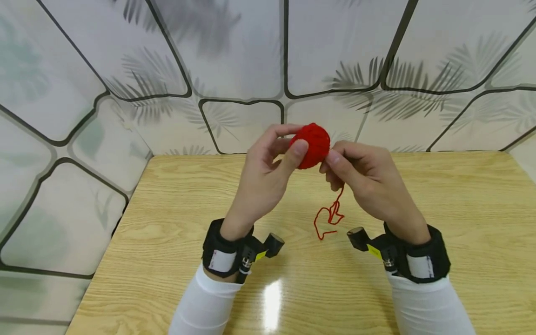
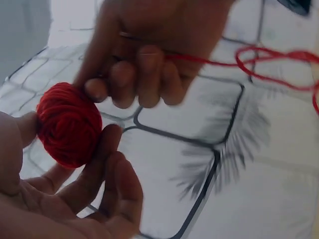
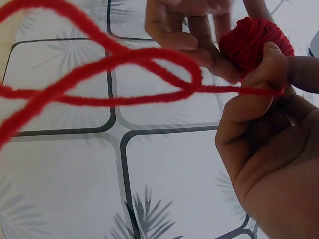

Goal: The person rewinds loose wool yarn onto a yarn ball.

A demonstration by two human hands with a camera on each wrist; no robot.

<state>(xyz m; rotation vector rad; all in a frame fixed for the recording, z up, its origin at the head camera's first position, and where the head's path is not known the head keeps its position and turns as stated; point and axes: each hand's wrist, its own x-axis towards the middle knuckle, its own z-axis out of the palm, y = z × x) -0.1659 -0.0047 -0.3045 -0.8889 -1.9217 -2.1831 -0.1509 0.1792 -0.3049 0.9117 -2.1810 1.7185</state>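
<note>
A ball of red yarn (image 1: pixel 316 144) is held up above the table's far edge. My left hand (image 1: pixel 264 179) grips it from the left, thumb on the near side and fingers behind. Close against the ball's right side, my right hand (image 1: pixel 368 179) pinches with thumb and forefinger, its other fingers curled. From that hand a loose red strand (image 3: pixel 149 98) trails away, looping on itself in the right wrist view. A thin glinting sliver (image 2: pixel 130 38) shows at the right hand in the left wrist view; its kind is unclear. The right fingertips partly hide where strand and ball meet.
Beneath both hands lies a light wood-grain table (image 1: pixel 167 209). Behind it and to the left stands a wall covering (image 1: pixel 243 56) with dark outlines and leaf prints. Each wrist wears a black strap (image 1: pixel 439 251) with a small camera (image 1: pixel 274 245).
</note>
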